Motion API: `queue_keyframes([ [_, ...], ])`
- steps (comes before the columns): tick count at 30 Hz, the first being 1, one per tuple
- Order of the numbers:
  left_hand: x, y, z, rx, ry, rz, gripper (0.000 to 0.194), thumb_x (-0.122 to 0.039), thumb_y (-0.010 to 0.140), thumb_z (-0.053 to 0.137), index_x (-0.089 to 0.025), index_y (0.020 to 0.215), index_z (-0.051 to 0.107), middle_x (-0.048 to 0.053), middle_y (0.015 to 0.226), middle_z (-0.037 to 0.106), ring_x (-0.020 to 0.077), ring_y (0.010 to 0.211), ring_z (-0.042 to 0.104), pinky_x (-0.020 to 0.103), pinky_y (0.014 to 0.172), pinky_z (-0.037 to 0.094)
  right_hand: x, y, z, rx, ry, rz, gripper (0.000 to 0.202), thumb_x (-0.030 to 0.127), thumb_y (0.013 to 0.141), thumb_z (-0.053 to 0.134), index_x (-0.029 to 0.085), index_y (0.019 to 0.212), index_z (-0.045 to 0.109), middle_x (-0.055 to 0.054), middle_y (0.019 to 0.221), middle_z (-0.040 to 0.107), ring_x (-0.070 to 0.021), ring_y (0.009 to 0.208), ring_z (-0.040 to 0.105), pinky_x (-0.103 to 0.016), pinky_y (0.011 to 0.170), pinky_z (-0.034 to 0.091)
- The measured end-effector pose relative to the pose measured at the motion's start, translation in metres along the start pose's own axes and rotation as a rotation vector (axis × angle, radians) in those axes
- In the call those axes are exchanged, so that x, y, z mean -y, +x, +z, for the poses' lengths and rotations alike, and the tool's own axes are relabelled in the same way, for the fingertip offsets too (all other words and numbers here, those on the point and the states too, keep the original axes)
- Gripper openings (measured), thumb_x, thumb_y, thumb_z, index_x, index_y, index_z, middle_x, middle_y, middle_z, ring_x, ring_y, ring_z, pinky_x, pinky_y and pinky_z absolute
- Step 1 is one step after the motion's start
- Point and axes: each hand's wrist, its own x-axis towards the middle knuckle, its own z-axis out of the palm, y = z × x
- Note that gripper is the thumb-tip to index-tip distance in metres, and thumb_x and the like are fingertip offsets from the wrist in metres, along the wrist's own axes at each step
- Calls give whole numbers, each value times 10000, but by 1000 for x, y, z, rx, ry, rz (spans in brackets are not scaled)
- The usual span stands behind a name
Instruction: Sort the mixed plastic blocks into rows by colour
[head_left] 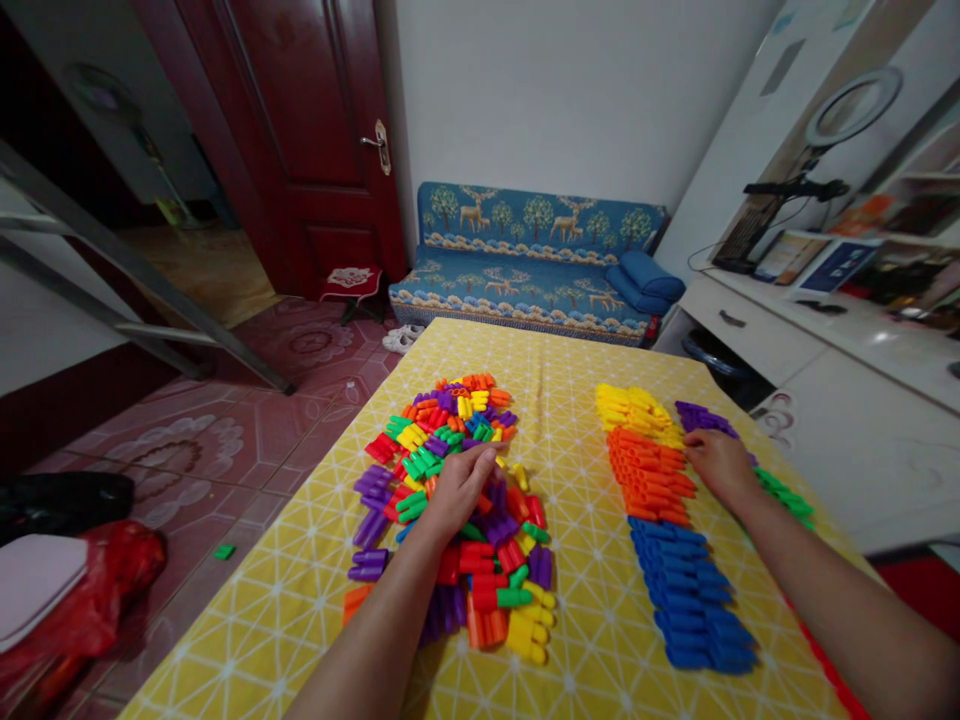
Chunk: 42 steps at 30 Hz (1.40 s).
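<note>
My left hand point(459, 492) is over a mixed pile of plastic building blocks point(424, 462) in red, green, purple, yellow, orange and blue. Its thumb and index finger stretch out to the right; the other fingers are hidden. At the right, the fingertips of my right hand point(721, 466) are closed between the yellow blocks point(634, 412) and the purple blocks point(705, 418). What they hold, if anything, is hidden. Orange blocks point(649, 477) and blue blocks point(690, 595) lie grouped nearer me. Green blocks point(784, 495) lie beyond my right wrist.
A yellow patterned cloth point(577, 540) covers the table. Behind it stands a blue sofa point(517, 275). White drawers point(757, 330) stand at the right, a metal ladder point(172, 290) at the left. One green block point(223, 551) lies on the floor near a red bag point(127, 575).
</note>
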Motion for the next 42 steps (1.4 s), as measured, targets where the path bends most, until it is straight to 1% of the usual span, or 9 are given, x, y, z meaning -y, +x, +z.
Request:
queue_keyframes([
  [12, 2, 2, 1, -5, -14, -8, 547, -532, 946, 407, -103, 1100, 709, 39, 706, 676, 165, 672, 628, 253, 656, 484, 6, 1, 8, -11, 20, 58, 231, 192, 770, 549, 159, 820, 772, -101, 917, 755, -252, 845, 692, -328, 775, 503],
  [17, 4, 1, 1, -7, -22, -15, 541, -535, 944, 413, -111, 1102, 710, 39, 721, 684, 167, 681, 637, 254, 665, 488, 20, -3, -4, -27, 21, 86, 253, 171, 774, 535, 164, 837, 780, -108, 931, 748, -243, 783, 681, -339, 739, 504],
  [20, 6, 1, 0, -13, -22, -14, 543, -530, 952, 399, -113, 1120, 705, 40, 732, 689, 169, 695, 642, 254, 673, 485, 56, -17, -25, -205, 145, 104, 268, 235, 818, 516, 177, 912, 760, -96, 968, 732, -213, 733, 659, -327, 684, 499],
  [23, 5, 1, 1, -25, -8, -11, 537, -520, 959, 393, -116, 1119, 707, 38, 734, 689, 165, 696, 639, 250, 676, 480, 118, -42, -51, -288, 479, -26, 241, 281, 842, 520, 185, 919, 728, -69, 968, 716, -193, 812, 659, -296, 712, 508],
  [27, 4, 0, 1, -37, 6, -12, 522, -514, 958, 403, -123, 1112, 712, 35, 742, 691, 163, 702, 640, 246, 678, 481, 205, -84, -69, 26, 753, -240, 205, 230, 851, 522, 222, 931, 712, -43, 972, 701, -178, 866, 656, -290, 749, 526],
  [30, 4, 0, 1, -52, 19, -3, 508, -517, 952, 420, -133, 1092, 722, 29, 731, 686, 162, 694, 636, 248, 671, 484, 248, -103, -65, 172, 759, -337, 334, 107, 826, 478, 245, 1027, 706, -45, 1058, 684, -179, 972, 637, -325, 878, 512],
  [33, 6, 0, 1, -70, 11, 0, 507, -524, 947, 426, -137, 1081, 726, 26, 711, 680, 162, 679, 634, 248, 660, 491, 269, -105, -52, 210, 673, -376, 507, 6, 792, 433, 260, 1150, 685, -61, 1232, 633, -193, 1143, 567, -375, 1004, 449],
  [35, 7, 0, 1, -79, 7, -1, 512, -530, 944, 429, -136, 1077, 726, 30, 711, 683, 164, 683, 638, 251, 667, 499, 275, -101, -44, 231, 600, -397, 522, -20, 783, 437, 264, 1135, 699, -61, 1289, 610, -209, 1175, 536, -398, 1009, 440],
  [42, 7, 0, 1, -82, 33, 4, 525, -542, 942, 424, -133, 1064, 730, 40, 712, 681, 167, 678, 632, 256, 649, 498, 278, -94, -43, 278, 522, -366, 379, 21, 783, 506, 249, 982, 734, -54, 1019, 638, -178, 969, 593, -289, 852, 467],
])
